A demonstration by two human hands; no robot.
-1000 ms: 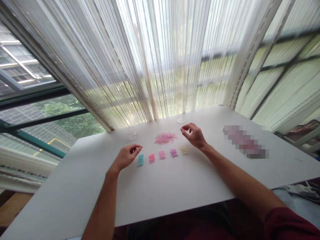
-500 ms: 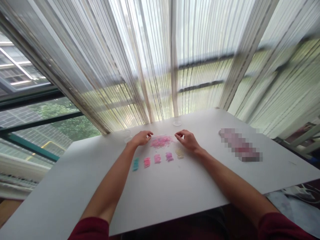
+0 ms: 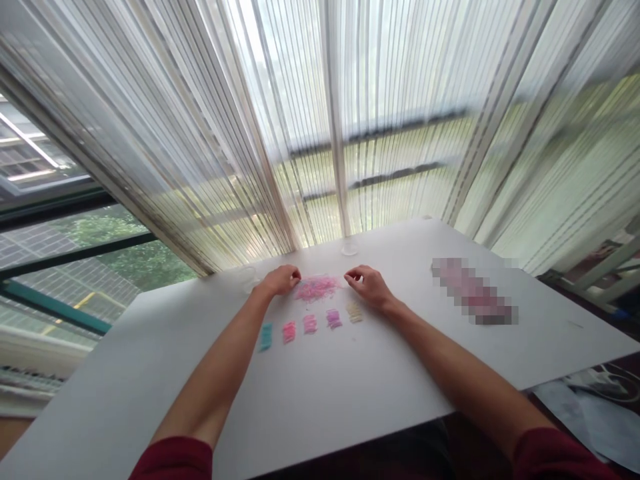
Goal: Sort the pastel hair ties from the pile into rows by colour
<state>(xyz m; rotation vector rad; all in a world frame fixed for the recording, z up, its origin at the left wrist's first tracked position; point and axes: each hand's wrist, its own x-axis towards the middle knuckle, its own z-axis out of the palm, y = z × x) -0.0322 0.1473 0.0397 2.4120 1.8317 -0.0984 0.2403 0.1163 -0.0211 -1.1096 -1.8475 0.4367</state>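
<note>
A loose pile of thin pink and purple pieces (image 3: 318,288) lies on the white table (image 3: 300,393). At its left edge is my left hand (image 3: 284,280), fingers curled together; what they hold, if anything, is too small to see. My right hand (image 3: 367,285) is at the pile's right edge, thumb and forefinger pinched on something I cannot make out. Nearer to me is a row of small stacks: teal (image 3: 265,337), hot pink (image 3: 289,331), light pink (image 3: 310,324), purple (image 3: 333,319) and pale yellow (image 3: 355,313).
A clear round dish (image 3: 349,249) stands near the table's back edge, and another clear item (image 3: 245,280) is behind my left hand. A blurred-out pinkish object (image 3: 473,291) lies at the right. Striped sheer curtains (image 3: 310,120) hang behind the table.
The whole view has shifted slightly, moving the scene a little leftward. Both hands stay at the sides of the pile; the right fingertips are pinched closer together.
</note>
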